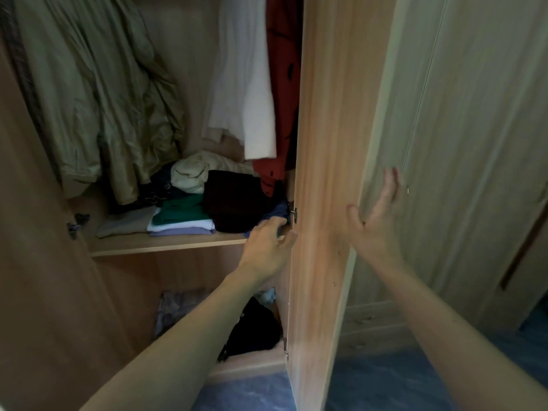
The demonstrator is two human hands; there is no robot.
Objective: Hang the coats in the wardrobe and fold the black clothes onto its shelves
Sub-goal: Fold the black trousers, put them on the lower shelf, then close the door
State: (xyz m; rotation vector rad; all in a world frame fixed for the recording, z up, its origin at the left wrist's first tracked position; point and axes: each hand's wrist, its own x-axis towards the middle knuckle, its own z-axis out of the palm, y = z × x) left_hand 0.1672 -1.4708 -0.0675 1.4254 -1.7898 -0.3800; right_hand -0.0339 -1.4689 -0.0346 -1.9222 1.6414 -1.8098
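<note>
The wardrobe stands open, with an olive green coat [98, 93], a white garment [246, 81] and a red coat [283, 84] hanging inside. On the shelf [166, 247] lies a folded black garment [237, 203] beside a stack of green, white and lilac clothes [181, 216]. My left hand [271, 244] reaches to the shelf's right end, fingers on a blue cloth [277, 216] under the black garment. My right hand [376, 215] is flat, fingers straight, against the outer side of the right door [326, 173].
A second black garment [255, 330] and a patterned cloth [175, 307] lie on the wardrobe floor. The left door [38, 277] swings out at the left. Pale closed wardrobe doors [462, 143] stand to the right. The floor [385, 381] is blue.
</note>
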